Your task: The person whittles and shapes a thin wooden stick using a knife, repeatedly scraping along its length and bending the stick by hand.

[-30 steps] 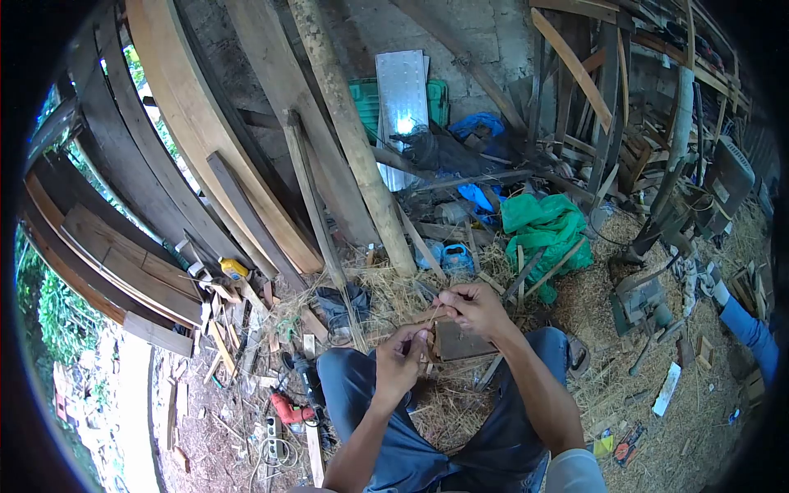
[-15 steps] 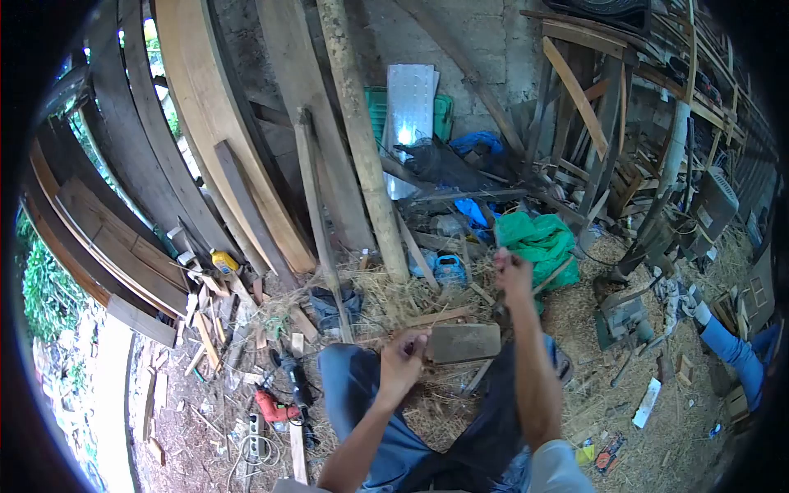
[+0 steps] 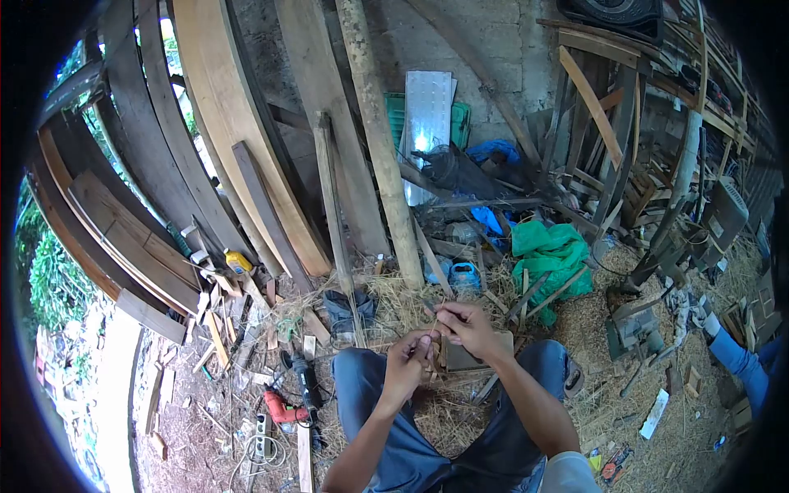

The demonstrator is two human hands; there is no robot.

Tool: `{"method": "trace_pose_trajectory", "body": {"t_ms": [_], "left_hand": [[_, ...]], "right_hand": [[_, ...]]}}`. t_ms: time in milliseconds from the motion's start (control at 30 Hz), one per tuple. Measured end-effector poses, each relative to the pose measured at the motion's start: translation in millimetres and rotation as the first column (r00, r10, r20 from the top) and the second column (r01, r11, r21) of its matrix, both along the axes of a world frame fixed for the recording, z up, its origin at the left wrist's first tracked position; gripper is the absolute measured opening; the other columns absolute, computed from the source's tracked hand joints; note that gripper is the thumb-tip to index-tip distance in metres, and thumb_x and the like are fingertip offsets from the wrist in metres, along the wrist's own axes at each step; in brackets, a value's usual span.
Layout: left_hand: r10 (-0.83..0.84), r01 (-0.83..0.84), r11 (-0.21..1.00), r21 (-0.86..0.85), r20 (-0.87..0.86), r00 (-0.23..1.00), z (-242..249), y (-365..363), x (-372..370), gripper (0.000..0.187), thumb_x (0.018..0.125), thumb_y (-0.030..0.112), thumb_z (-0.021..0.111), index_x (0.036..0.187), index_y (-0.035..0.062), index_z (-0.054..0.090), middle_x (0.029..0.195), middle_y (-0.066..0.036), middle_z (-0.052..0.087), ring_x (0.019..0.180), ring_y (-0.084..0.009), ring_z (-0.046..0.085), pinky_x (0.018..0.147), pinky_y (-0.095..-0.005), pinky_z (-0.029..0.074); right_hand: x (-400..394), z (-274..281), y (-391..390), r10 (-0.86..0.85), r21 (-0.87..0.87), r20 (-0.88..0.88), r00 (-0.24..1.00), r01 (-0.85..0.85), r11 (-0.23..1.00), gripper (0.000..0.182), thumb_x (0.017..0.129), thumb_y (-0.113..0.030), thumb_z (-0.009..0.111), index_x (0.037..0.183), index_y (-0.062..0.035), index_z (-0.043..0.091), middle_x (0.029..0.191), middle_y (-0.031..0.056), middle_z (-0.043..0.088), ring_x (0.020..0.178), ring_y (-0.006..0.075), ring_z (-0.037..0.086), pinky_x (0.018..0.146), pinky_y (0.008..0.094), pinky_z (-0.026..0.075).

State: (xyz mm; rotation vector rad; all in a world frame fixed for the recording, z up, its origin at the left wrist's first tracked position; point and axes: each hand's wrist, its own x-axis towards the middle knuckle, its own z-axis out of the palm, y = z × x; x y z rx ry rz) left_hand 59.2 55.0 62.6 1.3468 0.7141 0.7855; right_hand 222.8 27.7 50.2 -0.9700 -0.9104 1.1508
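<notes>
Above my knees my two hands meet, fingertips nearly touching. My left hand is closed in a pinch on a thin, pale strip that looks like straw or fibre. My right hand is closed too, and a small dark, narrow piece sticks out past its fingers; its kind is too small to tell. Just behind and below the hands is a flat-topped wooden block between my knees, partly hidden by the right hand and wrist.
A red power tool and a black-bodied tool lie left of my legs, near a power strip. Green netting and a blue container are ahead. Boards lean left. A person's blue sleeve shows at right.
My right hand has come down and left from beside the green netting to meet my left hand. It now covers part of the wooden block. The whole view has shifted slightly.
</notes>
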Motion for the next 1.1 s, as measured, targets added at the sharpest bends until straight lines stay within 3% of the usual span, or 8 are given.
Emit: {"method": "trace_pose_trajectory", "body": {"t_ms": [67, 133, 300, 367, 467, 667, 767, 1100], "left_hand": [[-0.013, 0.013, 1.0, -0.023, -0.013, 1.0, -0.3, -1.1, 1.5, 0.018, 0.097, 0.011, 0.049, 0.103, 0.0009, 0.062, 0.069, 0.002, 0.049, 0.061, -0.0058, 0.042, 0.057, -0.0209, 0.035], [-0.023, 0.023, 1.0, 0.0, 0.033, 0.999, -4.6, -2.3, 4.0, 0.019, 0.098, 0.015, 0.049, 0.104, 0.002, 0.062, 0.07, 0.003, 0.05, 0.054, -0.0027, 0.038, 0.047, -0.0188, 0.028], [-0.081, 0.081, 0.997, 0.012, 0.02, 0.997, -2.3, -1.6, 7.5, 0.019, 0.097, 0.015, 0.049, 0.104, 0.0017, 0.06, 0.068, 0.003, 0.046, 0.053, -0.0029, 0.035, 0.046, -0.0192, 0.027], [-0.101, 0.102, 0.994, -0.028, 0.029, 0.994, 1.7, -4.8, 4.3, 0.018, 0.097, 0.014, 0.049, 0.104, 0.0015, 0.06, 0.067, 0.004, 0.045, 0.053, -0.0029, 0.035, 0.045, -0.0193, 0.027], [-0.122, 0.126, 0.969, -0.214, 0.032, 0.992, 0.4, -13.5, -5.6, 0.018, 0.098, 0.015, 0.048, 0.102, 0.0029, 0.06, 0.068, 0.003, 0.044, 0.052, -0.0036, 0.034, 0.047, -0.0206, 0.029], [-0.108, 0.127, 0.953, -0.274, 0.086, 0.99, -8.7, -8.4, 7.5, 0.021, 0.099, 0.018, 0.047, 0.104, 0.0033, 0.06, 0.067, 0.003, 0.044, 0.049, -0.0025, 0.034, 0.044, -0.0194, 0.028], [-0.094, 0.104, 0.967, -0.233, 0.055, 0.994, -8.0, -9.4, 8.0, 0.02, 0.099, 0.018, 0.046, 0.103, 0.0036, 0.06, 0.067, 0.004, 0.044, 0.049, -0.0022, 0.033, 0.043, -0.0191, 0.028], [-0.039, 0.04, 0.997, -0.07, 0.012, 0.999, -7.4, -10.6, 13.6, 0.018, 0.098, 0.017, 0.049, 0.099, 0.0043, 0.061, 0.067, 0.004, 0.046, 0.053, -0.003, 0.035, 0.046, -0.0194, 0.027]], "right_hand": [[1.8, -0.6, 1.0, 0.021, -0.006, -0.014, 1.0, -0.021, 1.0, 0.023, 0.095, -0.016, 0.054, 0.105, 0.0036, 0.061, 0.064, -0.0016, 0.05, 0.05, 0.0028, 0.038, 0.044, 0.0191, 0.03], [8.7, -0.9, -0.7, 0.021, -0.002, 0.016, 1.0, -0.021, 1.0, 0.022, 0.095, -0.016, 0.054, 0.1, 0.0039, 0.062, 0.064, -0.0018, 0.051, 0.049, 0.0027, 0.038, 0.045, 0.0191, 0.03], [22.8, 5.1, -2.9, 0.003, -0.06, 0.061, 0.998, 0.001, 0.998, 0.024, 0.094, -0.017, 0.055, 0.09, 0.0049, 0.063, 0.063, -0.0029, 0.05, 0.05, 0.0024, 0.038, 0.046, 0.0191, 0.031], [36.4, -9.8, 4.4, -0.295, -0.046, 0.032, 0.955, 0.296, 0.954, 0.023, 0.094, -0.018, 0.055, 0.094, 0.0036, 0.065, 0.063, -0.0035, 0.05, 0.05, 0.0021, 0.038, 0.045, 0.0194, 0.03], [89.0, -4.6, 0.4, -0.405, -0.012, -0.058, 0.913, 0.405, 0.914, 0.022, 0.093, -0.017, 0.055, 0.102, 0.0006, 0.065, 0.063, -0.0045, 0.049, 0.051, 0.0022, 0.038, 0.044, 0.0195, 0.029], [27.4, 14.2, -12.3, -0.047, -0.028, 0.132, 0.99, 0.051, 0.998, 0.026, 0.094, -0.018, 0.055, 0.113, -0.0014, 0.061, 0.063, -0.0038, 0.047, 0.049, 0.0027, 0.036, 0.043, 0.0189, 0.028], [19.7, 11.8, -9.2, -0.049, -0.038, -0.024, 0.999, 0.048, 0.998, 0.028, 0.094, -0.018, 0.056, 0.116, -0.0011, 0.06, 0.064, -0.003, 0.048, 0.049, 0.0025, 0.036, 0.044, 0.0189, 0.028], [24.7, 3.0, -6.0, 0.089, -0.128, 0.024, 0.996, -0.085, 0.988, 0.023, 0.092, -0.018, 0.058, 0.099, 0.0028, 0.064, 0.064, -0.0022, 0.051, 0.048, 0.0028, 0.038, 0.043, 0.0188, 0.028]]}}
